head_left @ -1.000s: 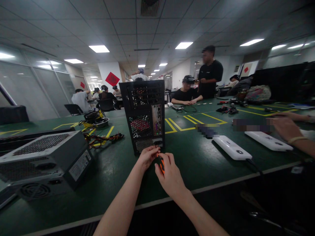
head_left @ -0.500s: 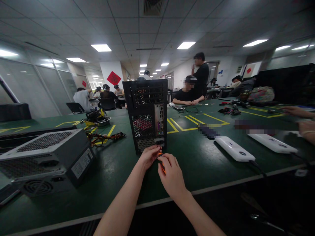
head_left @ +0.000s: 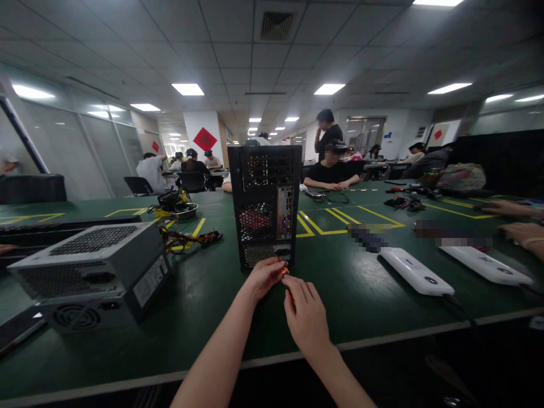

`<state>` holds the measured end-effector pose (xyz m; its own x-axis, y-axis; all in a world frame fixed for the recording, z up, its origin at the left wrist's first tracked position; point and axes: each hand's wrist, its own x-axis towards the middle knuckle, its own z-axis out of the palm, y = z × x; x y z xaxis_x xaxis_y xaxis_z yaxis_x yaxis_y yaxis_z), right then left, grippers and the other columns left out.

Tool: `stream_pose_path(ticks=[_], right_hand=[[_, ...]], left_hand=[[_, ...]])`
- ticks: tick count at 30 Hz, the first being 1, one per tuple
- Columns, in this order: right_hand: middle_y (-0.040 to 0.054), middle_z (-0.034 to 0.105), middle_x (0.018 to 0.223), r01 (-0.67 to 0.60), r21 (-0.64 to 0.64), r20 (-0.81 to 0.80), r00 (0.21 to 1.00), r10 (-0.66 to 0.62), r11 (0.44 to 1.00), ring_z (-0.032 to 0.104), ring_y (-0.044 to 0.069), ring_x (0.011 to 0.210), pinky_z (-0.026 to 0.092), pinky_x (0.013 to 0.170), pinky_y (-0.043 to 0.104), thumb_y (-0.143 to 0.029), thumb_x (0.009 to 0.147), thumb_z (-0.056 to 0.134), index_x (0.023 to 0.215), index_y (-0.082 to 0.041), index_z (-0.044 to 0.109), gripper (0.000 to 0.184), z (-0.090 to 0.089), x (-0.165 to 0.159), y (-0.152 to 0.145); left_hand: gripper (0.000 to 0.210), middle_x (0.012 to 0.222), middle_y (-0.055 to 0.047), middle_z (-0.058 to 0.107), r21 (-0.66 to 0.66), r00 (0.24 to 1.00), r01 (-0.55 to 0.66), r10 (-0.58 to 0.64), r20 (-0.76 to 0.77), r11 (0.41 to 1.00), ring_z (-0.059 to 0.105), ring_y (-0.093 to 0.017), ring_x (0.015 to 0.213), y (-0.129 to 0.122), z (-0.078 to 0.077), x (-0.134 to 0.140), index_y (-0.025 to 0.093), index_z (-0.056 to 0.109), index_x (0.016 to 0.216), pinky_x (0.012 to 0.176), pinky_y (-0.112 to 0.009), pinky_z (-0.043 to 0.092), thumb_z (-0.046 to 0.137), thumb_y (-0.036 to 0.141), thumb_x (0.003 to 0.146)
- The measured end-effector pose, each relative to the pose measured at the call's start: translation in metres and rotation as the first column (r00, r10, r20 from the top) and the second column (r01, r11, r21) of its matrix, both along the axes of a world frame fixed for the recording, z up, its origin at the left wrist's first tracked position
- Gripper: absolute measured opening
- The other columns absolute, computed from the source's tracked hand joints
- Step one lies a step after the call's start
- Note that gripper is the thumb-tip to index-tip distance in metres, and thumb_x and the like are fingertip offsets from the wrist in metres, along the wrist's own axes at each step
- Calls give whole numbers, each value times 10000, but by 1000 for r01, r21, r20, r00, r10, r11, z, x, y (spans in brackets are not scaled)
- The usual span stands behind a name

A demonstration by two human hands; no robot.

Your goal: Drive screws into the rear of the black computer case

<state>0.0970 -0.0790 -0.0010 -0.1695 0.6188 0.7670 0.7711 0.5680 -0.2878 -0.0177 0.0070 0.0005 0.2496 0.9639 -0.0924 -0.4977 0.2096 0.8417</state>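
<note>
Through the head camera I have both hands in front of me, meeting low at the back of a black computer case (head_left: 258, 195) that stands upright on the green table (head_left: 204, 323). My right hand (head_left: 306, 310) is curled around the handle of an orange and black screwdriver (head_left: 285, 272), fingers closed on it. The screwdriver sits between my two hands, just in front of the case's lower edge and pointing toward it; I can't tell whether its tip touches the metal. My left hand (head_left: 267, 276) has its fingertips drawn together at the front end of the tool, but I can't make out whether they grip it or something small.

Off to the left I see grey power supplies (head_left: 127, 266), seemingly stacked, with a phone (head_left: 21, 328) near their left end. Behind them lie loose cables (head_left: 193, 239) and a metal bowl (head_left: 188, 212). On my right, two white devices (head_left: 416, 273) rest on the table, and beyond them are a co-worker's hands (head_left: 525, 233). Another person (head_left: 327, 171) sits across the table, forearms on it.
</note>
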Motion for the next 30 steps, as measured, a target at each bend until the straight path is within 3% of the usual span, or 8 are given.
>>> stream_pose_path(ticks=[4, 7, 11, 21, 30], right_hand=[[71, 500, 1023, -40, -61, -118, 992, 33, 997, 484, 164, 938, 413, 786, 309, -172, 771, 403, 1039, -181, 432, 269, 3, 1, -1], [69, 509, 970, 2, -137, -192, 981, -29, 991, 514, 168, 881, 437, 714, 291, -274, 764, 441, 1032, -181, 425, 284, 4, 2, -2], [44, 564, 833, 39, -193, -139, 988, -66, 981, 550, 159, 742, 422, 637, 273, -315, 802, 386, 1022, -172, 432, 266, 2, 3, -2], [37, 527, 752, 150, -107, 40, 988, -147, 983, 480, 165, 721, 356, 669, 288, -175, 756, 416, 888, -187, 511, 163, 2, 1, -2], [41, 530, 816, 127, -145, -18, 991, -131, 981, 495, 166, 746, 371, 674, 291, -215, 764, 424, 923, -185, 486, 173, 3, 2, -3]], left_hand=[[175, 782, -82, 612, 6, 1000, -19, 19, -6, 1000, 563, -77, 593, 2, -2, 0, 74, 593, 813, 550, -169, 445, 609, 91, 639], [176, 778, -73, 611, 6, 1000, -15, 15, -15, 1000, 561, -72, 587, 2, -2, 0, 77, 596, 809, 546, -162, 443, 612, 87, 634], [175, 797, -76, 615, 6, 1000, -4, 4, -15, 1000, 562, -71, 590, -1, 2, 0, 86, 596, 820, 557, -167, 446, 600, 83, 645], [187, 854, -119, 618, -5, 997, 40, -40, -70, 999, 588, -120, 675, -1, 0, 0, 87, 578, 844, 576, -202, 453, 583, 171, 676], [282, 973, -126, 594, 10, 998, 19, -19, -52, 1000, 587, -116, 691, -3, 3, 2, 95, 558, 929, 588, -192, 461, 591, 130, 651]])
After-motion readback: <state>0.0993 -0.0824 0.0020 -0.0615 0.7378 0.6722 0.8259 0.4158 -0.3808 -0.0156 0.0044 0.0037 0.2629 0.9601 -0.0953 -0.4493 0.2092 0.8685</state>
